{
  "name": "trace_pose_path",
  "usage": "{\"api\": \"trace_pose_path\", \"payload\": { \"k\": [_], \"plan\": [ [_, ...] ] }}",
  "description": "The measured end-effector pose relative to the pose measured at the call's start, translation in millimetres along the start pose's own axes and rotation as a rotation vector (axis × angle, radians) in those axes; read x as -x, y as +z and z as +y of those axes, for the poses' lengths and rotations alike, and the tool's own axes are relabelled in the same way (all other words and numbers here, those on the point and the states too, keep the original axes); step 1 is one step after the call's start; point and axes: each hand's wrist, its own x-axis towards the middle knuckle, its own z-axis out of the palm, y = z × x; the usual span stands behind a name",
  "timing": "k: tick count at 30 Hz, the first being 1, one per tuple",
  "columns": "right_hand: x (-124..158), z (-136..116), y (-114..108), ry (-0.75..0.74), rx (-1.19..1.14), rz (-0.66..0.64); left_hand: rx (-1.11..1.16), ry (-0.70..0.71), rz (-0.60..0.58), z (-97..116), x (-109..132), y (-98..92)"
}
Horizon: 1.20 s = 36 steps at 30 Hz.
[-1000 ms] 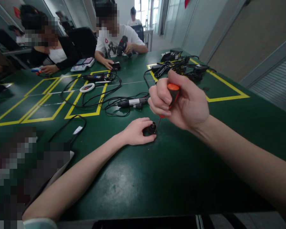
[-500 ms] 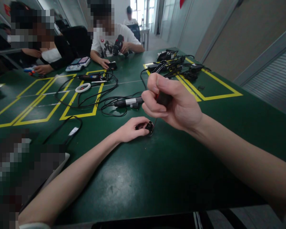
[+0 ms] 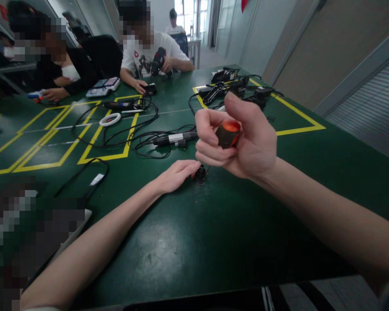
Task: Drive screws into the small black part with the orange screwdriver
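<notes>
My right hand (image 3: pixel 246 134) is curled round the dark handle of a screwdriver (image 3: pixel 228 134), whose orange-red end faces up toward me. Below the fist, a bit of its thin shaft shows beside a small black round part (image 3: pixel 201 172) with a short hollow post on top and a wider base. That part sits on the green table (image 3: pixel 168 233). My left hand (image 3: pixel 178 175) grips it from the left, thumb and fingers close together at its side; some fingertips are hidden behind it.
Beyond my hands lies a black cylindrical tool (image 3: pixel 175 139) with coiled cable. Further off are a white ring (image 3: pixel 110 119), a handheld tool (image 3: pixel 125 105) and a cable heap (image 3: pixel 230 88). Across the table, a person (image 3: pixel 154 56) holds a drill (image 3: pixel 158 60); another person sits left.
My right thumb has lifted off and the fist has loosened, baring the handle's orange-red end. My left thumb and fingers have drawn closer together, uncovering more of the black part.
</notes>
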Motion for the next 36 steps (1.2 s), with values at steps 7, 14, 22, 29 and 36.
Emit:
{"api": "trace_pose_path", "payload": {
  "k": [7,14,22,29,36],
  "plan": [
    [-0.3,1.9,-1.4,-0.04,0.065,0.048,0.027,0.037,0.041,-4.6,-1.8,1.1],
    [-0.6,1.1,0.5,-0.072,0.079,0.128,0.042,0.061,0.027,-8.6,-3.5,1.1],
    [-3.2,1.3,-0.2,-0.037,0.126,0.152,0.052,0.06,0.024,-9.7,-4.9,1.2],
    [-0.2,-2.4,5.0,-0.033,0.104,0.185,0.029,0.041,0.022,-8.0,-4.8,1.0],
    [1.8,2.2,2.9,-0.066,0.105,0.117,0.012,0.024,0.068,-0.5,-1.1,1.7]
  ]
}}
